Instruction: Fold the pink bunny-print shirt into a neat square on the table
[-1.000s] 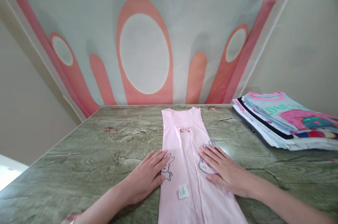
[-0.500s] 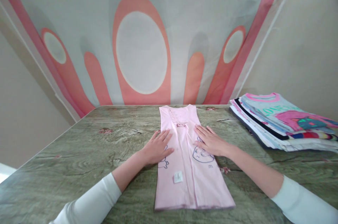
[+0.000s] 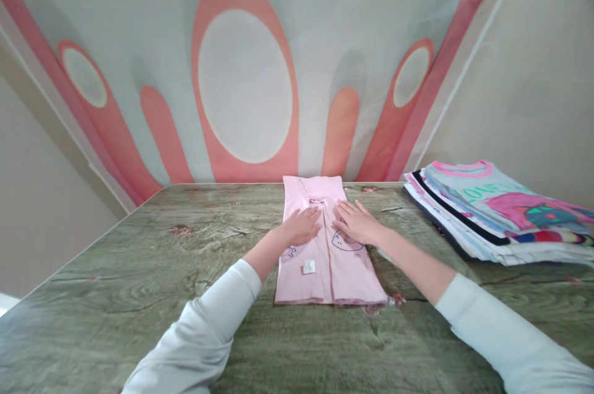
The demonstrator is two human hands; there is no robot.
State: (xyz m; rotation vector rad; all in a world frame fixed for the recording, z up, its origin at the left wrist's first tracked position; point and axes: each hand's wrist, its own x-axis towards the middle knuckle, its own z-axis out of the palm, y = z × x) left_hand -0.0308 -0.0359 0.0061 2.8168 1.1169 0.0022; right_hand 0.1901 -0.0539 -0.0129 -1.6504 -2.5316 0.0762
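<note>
A pink shirt (image 3: pixel 304 286) lies on the table with its sides folded inward to a long, narrow strip. Blue line drawings and a small white label show on it. My left hand (image 3: pixel 301 226) rests flat on the shirt's left half, fingers stretched out. On the right half, beside the face drawing, my right hand (image 3: pixel 356 222) lies flat with its fingers a little apart. Neither hand grips the cloth. The shirt's far end reaches the table's back edge.
A stack of folded clothes (image 3: pixel 492 214) stands at the table's right side, a grey shirt with pink collar on top. The wood-patterned table (image 3: pixel 139 282) ends at a wall with a pink and grey panel (image 3: pixel 315 72).
The shirt has slid away from me, its near hem now farther off and its far end at the back edge. Both hands moved forward with it, the left one also inward.
</note>
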